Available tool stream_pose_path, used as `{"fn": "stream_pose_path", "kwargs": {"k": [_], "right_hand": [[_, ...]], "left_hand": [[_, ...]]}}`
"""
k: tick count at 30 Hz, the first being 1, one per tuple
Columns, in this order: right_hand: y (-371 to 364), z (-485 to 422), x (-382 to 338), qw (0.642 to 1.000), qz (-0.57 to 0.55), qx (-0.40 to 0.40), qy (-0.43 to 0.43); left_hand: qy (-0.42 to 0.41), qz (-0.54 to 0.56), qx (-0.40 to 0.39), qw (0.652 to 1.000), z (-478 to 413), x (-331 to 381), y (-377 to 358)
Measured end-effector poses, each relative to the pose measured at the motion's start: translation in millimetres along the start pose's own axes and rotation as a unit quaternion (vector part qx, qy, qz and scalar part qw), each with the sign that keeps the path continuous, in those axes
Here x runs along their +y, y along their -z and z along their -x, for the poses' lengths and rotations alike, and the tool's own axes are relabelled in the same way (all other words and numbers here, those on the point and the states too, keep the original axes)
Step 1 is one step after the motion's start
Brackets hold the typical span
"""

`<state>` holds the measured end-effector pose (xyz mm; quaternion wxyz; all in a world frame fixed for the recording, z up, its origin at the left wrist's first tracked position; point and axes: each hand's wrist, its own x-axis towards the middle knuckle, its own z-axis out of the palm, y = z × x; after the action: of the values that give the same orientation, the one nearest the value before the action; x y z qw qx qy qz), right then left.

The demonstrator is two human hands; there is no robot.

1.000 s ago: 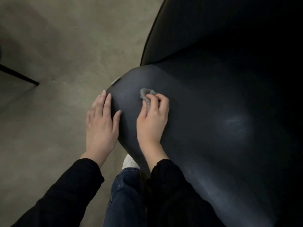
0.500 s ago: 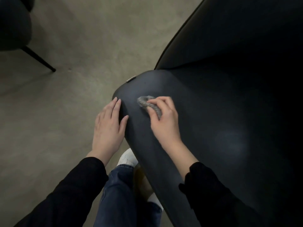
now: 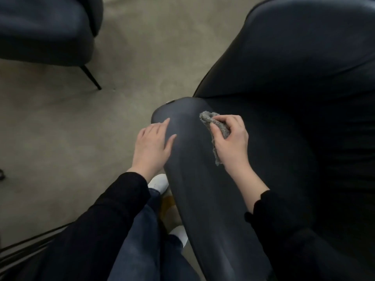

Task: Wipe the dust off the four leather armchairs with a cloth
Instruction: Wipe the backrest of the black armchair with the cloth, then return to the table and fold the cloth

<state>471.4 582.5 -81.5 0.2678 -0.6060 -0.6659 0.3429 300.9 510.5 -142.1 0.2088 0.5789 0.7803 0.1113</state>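
- the left hand [image 3: 153, 145] lies open and flat, fingers straight, on the outer edge of the armrest [image 3: 203, 199], much as it did a second ago.
- the right hand [image 3: 231, 142] has turned: a second ago it pressed the cloth [image 3: 215, 123] flat on the leather. now its fingers curl round the bunched cloth, a tail hanging beside the wrist.
- that looks like a regrip between strokes, so wiping of this near armchair [image 3: 294, 88] is likely unfinished.
- farther off, a second armchair [image 3: 44, 31] has come into view on the floor [image 3: 60, 128], well apart.
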Motion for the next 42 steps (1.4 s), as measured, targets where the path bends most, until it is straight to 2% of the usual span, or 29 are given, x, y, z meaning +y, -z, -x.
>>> {"fn": "stream_pose_path", "kwargs": {"k": [4,10,20,26,42], "right_hand": [[45.2,22.4,-41.2,1.000,-0.009,-0.003,0.028],[99.8,54.4,-96.0,0.998,-0.050,0.004,0.025],[119.3,65.3,-203.5,0.994,-0.095,-0.027,0.039],[81.6,45.8,-277.4,0.990,-0.093,-0.056,0.093],[-107.1,14.0,-441.0,0.965,-0.042,-0.189,0.178]], "left_hand": [[-0.006,-0.005,0.024,1.000,33.4,25.9,47.0],[0.012,0.024,0.070,0.997,78.7,63.4,125.3],[0.077,0.042,0.106,0.991,114.9,68.8,246.3],[0.122,0.044,0.131,0.983,104.4,22.4,301.2],[0.287,0.052,0.136,0.947,110.3,-164.1,389.3]]}}
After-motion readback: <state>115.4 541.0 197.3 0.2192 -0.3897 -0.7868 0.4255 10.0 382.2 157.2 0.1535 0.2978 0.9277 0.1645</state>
